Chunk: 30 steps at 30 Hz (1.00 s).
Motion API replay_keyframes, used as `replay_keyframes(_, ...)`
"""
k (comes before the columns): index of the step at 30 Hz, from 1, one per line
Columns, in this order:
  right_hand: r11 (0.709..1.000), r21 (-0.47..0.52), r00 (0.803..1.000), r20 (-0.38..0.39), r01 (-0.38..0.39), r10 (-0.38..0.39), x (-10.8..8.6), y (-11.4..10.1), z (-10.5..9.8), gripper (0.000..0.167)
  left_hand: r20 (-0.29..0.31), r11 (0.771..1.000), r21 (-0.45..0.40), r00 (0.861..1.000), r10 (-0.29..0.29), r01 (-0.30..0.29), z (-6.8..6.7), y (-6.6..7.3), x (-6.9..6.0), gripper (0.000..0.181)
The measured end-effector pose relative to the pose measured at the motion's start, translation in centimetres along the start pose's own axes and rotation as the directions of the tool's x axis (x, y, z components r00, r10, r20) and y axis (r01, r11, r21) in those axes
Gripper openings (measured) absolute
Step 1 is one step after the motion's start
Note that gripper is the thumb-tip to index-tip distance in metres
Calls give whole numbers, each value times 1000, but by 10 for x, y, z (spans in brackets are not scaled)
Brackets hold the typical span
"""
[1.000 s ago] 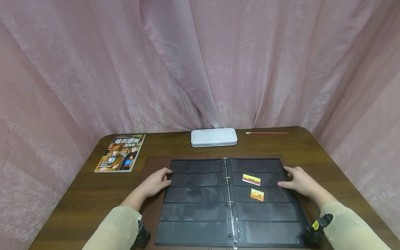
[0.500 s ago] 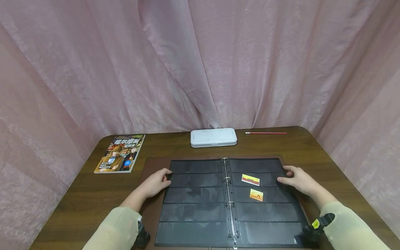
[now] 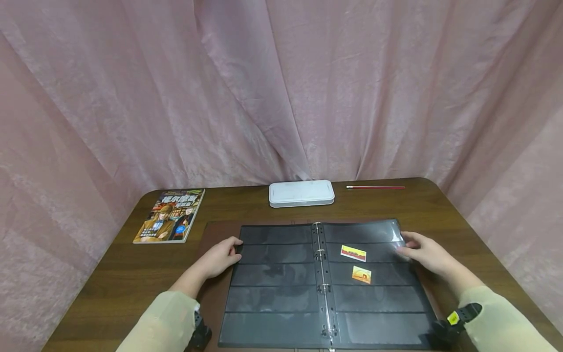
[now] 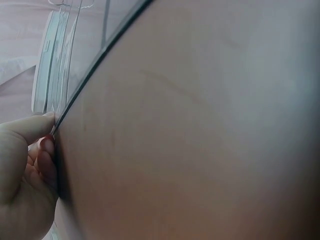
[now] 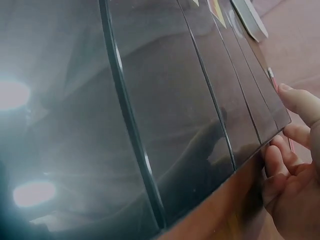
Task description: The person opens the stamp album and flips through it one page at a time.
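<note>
A ring-bound stamp album [image 3: 324, 288] lies open on the table, with black pocket pages on both sides of its metal rings. A red and yellow stamp [image 3: 353, 253] and an orange stamp [image 3: 361, 275] show on the right page [image 3: 380, 298]. My left hand [image 3: 217, 256] pinches the outer edge of the left page [image 3: 272, 298]; the left wrist view shows thumb and finger meeting at that edge. At the right page's outer edge, my right hand [image 3: 427, 254] holds it between the thumb above and fingers below. That page's far corner is slightly raised.
A white case [image 3: 301, 193] stands at the table's back edge, beside a thin red pencil [image 3: 375, 187]. At the back left lies a magazine [image 3: 169, 216] with a colourful cover. Pink curtains [image 3: 281, 93] hang behind the table [image 3: 110, 274].
My right hand has shifted a little to the right, and the far outer corner of the right page has come up. The left hand stays in place.
</note>
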State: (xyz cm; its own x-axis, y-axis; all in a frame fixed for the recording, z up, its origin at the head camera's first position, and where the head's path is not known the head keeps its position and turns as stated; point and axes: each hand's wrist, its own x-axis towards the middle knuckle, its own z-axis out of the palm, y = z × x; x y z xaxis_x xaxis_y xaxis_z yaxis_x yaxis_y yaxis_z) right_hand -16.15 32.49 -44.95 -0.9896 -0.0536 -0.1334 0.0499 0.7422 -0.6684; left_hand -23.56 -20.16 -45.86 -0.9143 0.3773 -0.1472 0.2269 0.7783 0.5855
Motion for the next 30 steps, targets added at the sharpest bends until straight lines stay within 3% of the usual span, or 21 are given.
replay_keyframes(5, 999, 28, 999, -10, 41, -40, -3, 1, -5, 66, 0, 1000, 4, 1000, 3, -3, 0, 0, 1, 37)
replay_keyframes(17, 973, 207, 994, -22, 108, -105, -9, 3, -12, 64, 5, 1000, -6, 1000, 1, -1, 0, 0, -1, 37)
replay_keyframes(24, 954, 272, 987, 60, 125, -146, -15, 1, -15, 74, 8, 1000, -8, 1000, -3, 3, 0, 0, -1, 36)
replay_keyframes(30, 958, 256, 977, 135, 126, -165, -16, 0, -21, 82, 6, 1000, -5, 1000, -4, 4, 0, 1, -2, 36)
